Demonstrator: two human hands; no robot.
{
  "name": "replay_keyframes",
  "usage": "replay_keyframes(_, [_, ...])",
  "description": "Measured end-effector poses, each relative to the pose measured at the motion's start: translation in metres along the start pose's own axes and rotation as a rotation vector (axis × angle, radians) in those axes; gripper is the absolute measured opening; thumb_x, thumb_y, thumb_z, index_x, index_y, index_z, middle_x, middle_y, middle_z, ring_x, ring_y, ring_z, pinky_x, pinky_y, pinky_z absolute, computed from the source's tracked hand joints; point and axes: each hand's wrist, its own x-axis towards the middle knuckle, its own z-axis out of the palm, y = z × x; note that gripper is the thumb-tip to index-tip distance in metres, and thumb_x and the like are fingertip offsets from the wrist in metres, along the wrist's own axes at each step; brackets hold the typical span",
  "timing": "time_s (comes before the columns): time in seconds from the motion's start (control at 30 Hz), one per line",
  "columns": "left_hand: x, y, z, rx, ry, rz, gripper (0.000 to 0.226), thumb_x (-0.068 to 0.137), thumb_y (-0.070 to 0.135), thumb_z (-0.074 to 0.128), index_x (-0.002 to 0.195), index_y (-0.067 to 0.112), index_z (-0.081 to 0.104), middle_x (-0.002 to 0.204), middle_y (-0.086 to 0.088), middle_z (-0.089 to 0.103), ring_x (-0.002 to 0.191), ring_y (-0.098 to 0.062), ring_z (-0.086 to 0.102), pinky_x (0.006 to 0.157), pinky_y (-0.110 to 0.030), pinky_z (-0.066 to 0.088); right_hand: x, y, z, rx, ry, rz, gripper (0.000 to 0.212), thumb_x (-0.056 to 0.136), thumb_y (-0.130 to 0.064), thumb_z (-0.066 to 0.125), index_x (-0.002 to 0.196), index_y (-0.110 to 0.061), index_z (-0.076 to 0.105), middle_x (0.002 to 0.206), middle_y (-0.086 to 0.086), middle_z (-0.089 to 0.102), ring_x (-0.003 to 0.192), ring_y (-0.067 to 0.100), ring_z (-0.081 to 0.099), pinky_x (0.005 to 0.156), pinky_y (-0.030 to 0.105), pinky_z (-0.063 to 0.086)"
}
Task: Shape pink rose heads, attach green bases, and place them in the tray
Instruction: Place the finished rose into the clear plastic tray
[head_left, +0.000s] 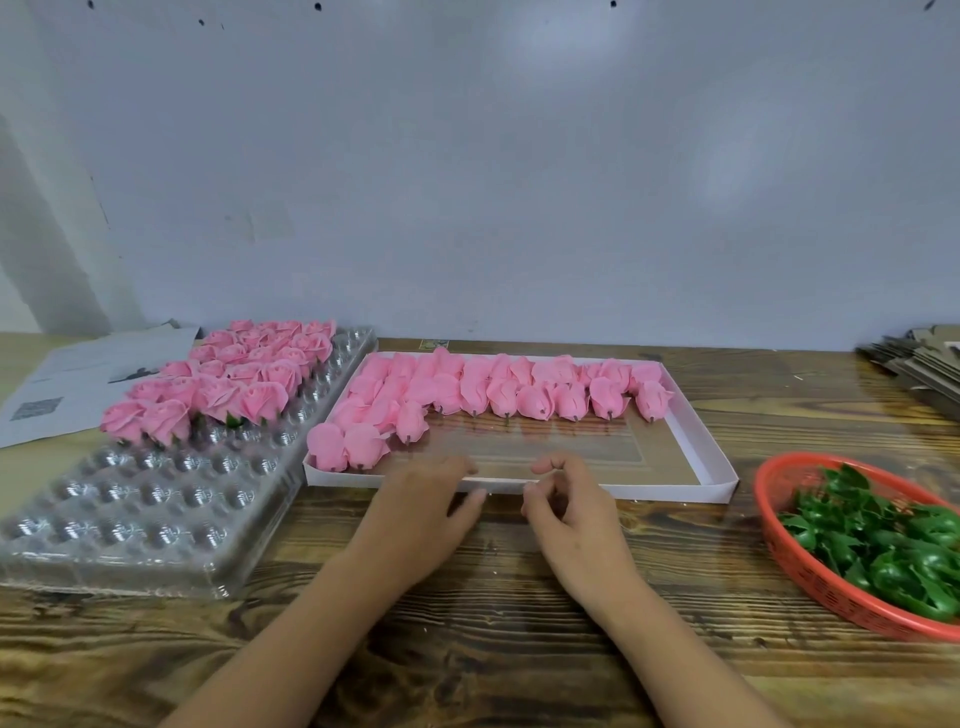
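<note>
My left hand (423, 512) and right hand (569, 506) rest at the near wall of the white box (719, 457), both holding nothing: left fingers laid relaxed over the rim, right loosely curled, thumb near forefinger. The unshaped pink buds (498, 392) fill the box's far half, so the bare near half leaves me reaching room. Finished roses (234, 384) sit in the clear tray (150, 519) toward the bench's left edge (many near cups unfilled), and the green bases (878, 545) wait in the red basket (769, 519) at the right edge, each supply beside its own hand.
</note>
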Motion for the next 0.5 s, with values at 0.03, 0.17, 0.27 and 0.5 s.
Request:
replay_keyframes(0.03, [0.002,0.001,0.005,0.032,-0.018,0.011,0.031,0.098,0.041,0.058,0.125,0.027,0.063,0.113,0.014,0.066,0.104,-0.004,0.058,0.099,-0.027,0.045,0.0,0.0,0.0,0.003,0.0,0.002,0.022,0.098,-0.023,0.057,0.1,-0.043,0.049,0.082,-0.01,0.065,0.068,0.007,0.06,0.061,0.015,0.046])
replay_keyframes(0.17, [0.008,-0.005,0.016,0.132,-0.021,0.013,0.017,0.101,0.036,0.055,0.111,0.026,0.065,0.109,0.011,0.066,0.104,-0.01,0.059,0.096,-0.029,0.043,0.001,0.0,-0.001,-0.005,0.009,-0.007,0.022,0.098,-0.023,0.056,0.101,-0.044,0.049,0.081,-0.008,0.065,0.066,0.007,0.058,0.061,0.015,0.045])
replay_keyframes(0.27, [0.011,-0.012,0.02,0.183,-0.027,0.009,0.018,0.104,0.032,0.051,0.109,0.024,0.066,0.11,0.007,0.067,0.104,-0.013,0.06,0.096,-0.03,0.044,0.001,0.0,0.0,-0.018,0.005,-0.027,0.022,0.098,-0.025,0.055,0.101,-0.045,0.047,0.082,-0.01,0.065,0.067,0.007,0.059,0.061,0.016,0.045])
replay_keyframes(0.5, [0.012,-0.013,0.025,0.147,0.008,-0.018,0.02,0.103,0.029,0.054,0.115,0.023,0.068,0.112,0.005,0.069,0.106,-0.016,0.061,0.097,-0.031,0.044,0.022,-0.006,-0.012,-0.072,0.22,0.016,0.022,0.094,-0.017,0.055,0.09,-0.039,0.053,0.069,-0.011,0.06,0.066,0.0,0.057,0.059,0.012,0.042])
